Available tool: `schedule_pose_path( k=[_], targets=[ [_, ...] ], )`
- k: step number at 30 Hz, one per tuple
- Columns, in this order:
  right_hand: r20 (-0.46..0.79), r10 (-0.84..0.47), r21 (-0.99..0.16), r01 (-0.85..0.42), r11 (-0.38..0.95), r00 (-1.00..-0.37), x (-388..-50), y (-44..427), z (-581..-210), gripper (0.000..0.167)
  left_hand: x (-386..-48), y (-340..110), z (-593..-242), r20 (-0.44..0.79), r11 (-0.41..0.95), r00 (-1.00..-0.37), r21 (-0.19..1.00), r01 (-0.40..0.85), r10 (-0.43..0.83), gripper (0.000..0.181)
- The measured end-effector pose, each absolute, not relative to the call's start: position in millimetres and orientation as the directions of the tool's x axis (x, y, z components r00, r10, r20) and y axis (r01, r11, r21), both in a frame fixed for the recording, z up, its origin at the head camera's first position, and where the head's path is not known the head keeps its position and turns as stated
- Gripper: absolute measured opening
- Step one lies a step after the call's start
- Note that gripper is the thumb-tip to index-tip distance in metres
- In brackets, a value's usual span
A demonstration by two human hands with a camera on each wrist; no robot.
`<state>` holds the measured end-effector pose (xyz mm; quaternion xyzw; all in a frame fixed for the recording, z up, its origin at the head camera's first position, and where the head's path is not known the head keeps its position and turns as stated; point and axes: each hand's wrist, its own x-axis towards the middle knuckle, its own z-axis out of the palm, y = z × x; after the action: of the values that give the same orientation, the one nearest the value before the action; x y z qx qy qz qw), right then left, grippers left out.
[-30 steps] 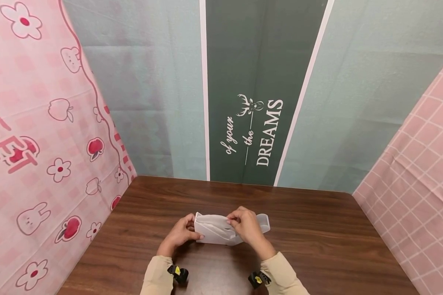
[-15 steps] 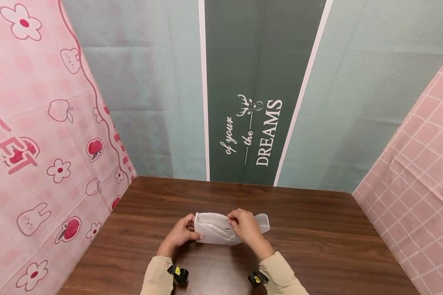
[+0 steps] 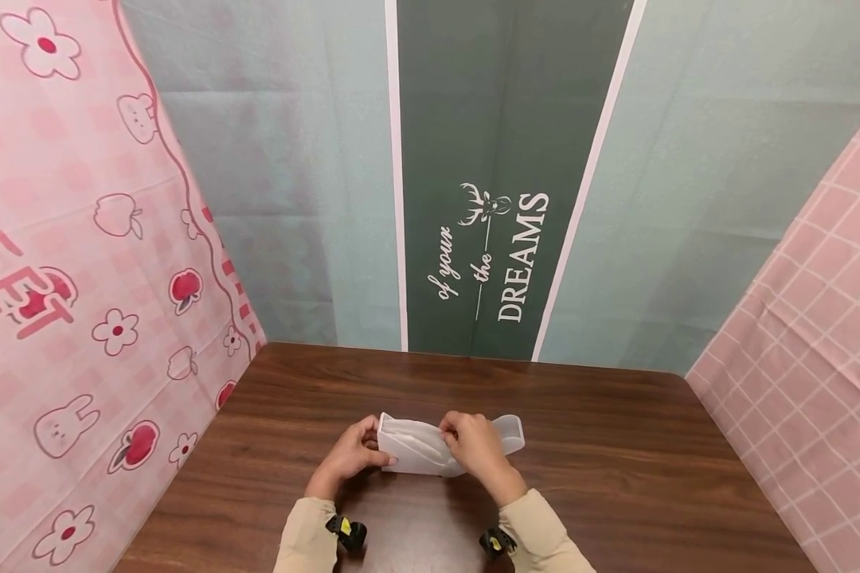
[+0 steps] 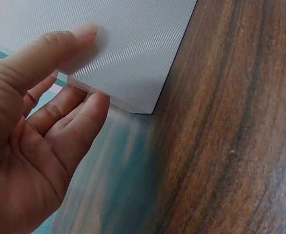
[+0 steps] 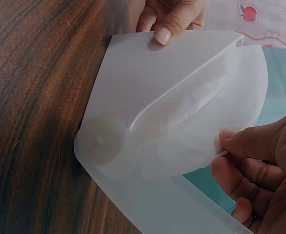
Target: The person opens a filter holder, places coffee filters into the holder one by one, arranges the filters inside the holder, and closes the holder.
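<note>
A white ribbed plastic box (image 3: 410, 461) stands on the table with its open side up. White paper sheets with a curved edge, which look like coffee filters (image 5: 248, 83), stick up out of it. The box's hinged translucent lid (image 3: 512, 434) is swung out to the right. My left hand (image 3: 354, 451) grips the box's left end, its thumb on the near face and fingers at the end wall. Between thumb and index finger, my right hand (image 3: 478, 446) pinches the filters' edge. How many sheets it pinches, I cannot tell.
The brown wood-grain table (image 3: 616, 461) extends around the box on all sides. A green and teal cloth (image 3: 473, 302) hangs behind it. Pink patterned cloths hang at the left (image 3: 115, 263) and the right.
My right hand has shifted slightly left and toward me, still pinching the filters' edge. The filters now sit a little closer together. My left hand and the box stay put.
</note>
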<state>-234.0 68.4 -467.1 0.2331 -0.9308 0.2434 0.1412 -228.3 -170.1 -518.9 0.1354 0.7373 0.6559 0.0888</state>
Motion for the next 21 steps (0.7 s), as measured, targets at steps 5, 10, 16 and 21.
schedule_pose_path(
  k=[5, 10, 16, 21],
  targets=[
    [0.358, -0.375, -0.369, -0.499, 0.784, -0.855, -234, 66, -469, 0.01, -221, -168, -502, 0.039, 0.101, -0.947, 0.992, 0.075, 0.318, 0.03],
    [0.348, -0.384, -0.359, -0.5, 0.788, -0.855, -235, 64, -471, 0.01, -218, -167, -497, 0.038, 0.111, -0.947, 0.991, 0.077, 0.318, 0.03],
    [0.343, -0.4, -0.336, -0.509, 0.793, -0.85, -235, 62, -473, 0.011, -219, -167, -499, 0.039, 0.112, -0.949, 0.991, 0.078, 0.314, 0.03],
    [0.327, -0.412, -0.307, -0.508, 0.805, -0.851, -236, 60, -476, 0.015, -219, -167, -499, 0.044, 0.116, -0.949, 0.99, 0.084, 0.311, 0.03]
  ],
)
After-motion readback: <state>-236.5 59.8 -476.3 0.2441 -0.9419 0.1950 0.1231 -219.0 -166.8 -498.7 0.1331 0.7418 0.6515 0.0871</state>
